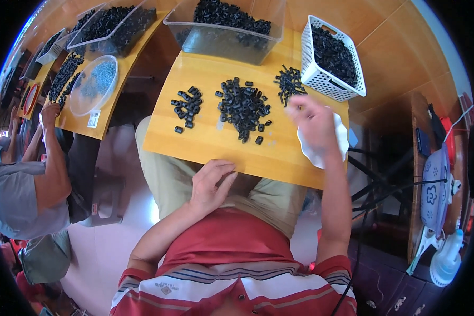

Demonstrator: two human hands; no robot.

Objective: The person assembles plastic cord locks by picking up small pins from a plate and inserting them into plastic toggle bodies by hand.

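Observation:
My left hand (pixel 211 185) is at the table's (pixel 195 147) front edge. Its fingers are curled toward the thumb; anything between them is hidden. Over the white wavy-rimmed dish (pixel 343 129) at the right is my right hand (pixel 313 122), smeared by motion, its fingertips near a small pile of thin black pieces (pixel 288 81). I cannot make out whether it holds anything. A larger heap of short, chunky black plastic parts (pixel 242 108) lies mid-table. To its left sits a smaller group of similar black parts (pixel 187 105).
A clear plastic bin (pixel 221 47) of black parts stands at the back, with a white perforated basket (pixel 326 79) of black pieces to its right. At left, a person (pixel 26 184) works at another table beside a clear tub (pixel 97 84). A shelf with a fan (pixel 434 184) stands at right.

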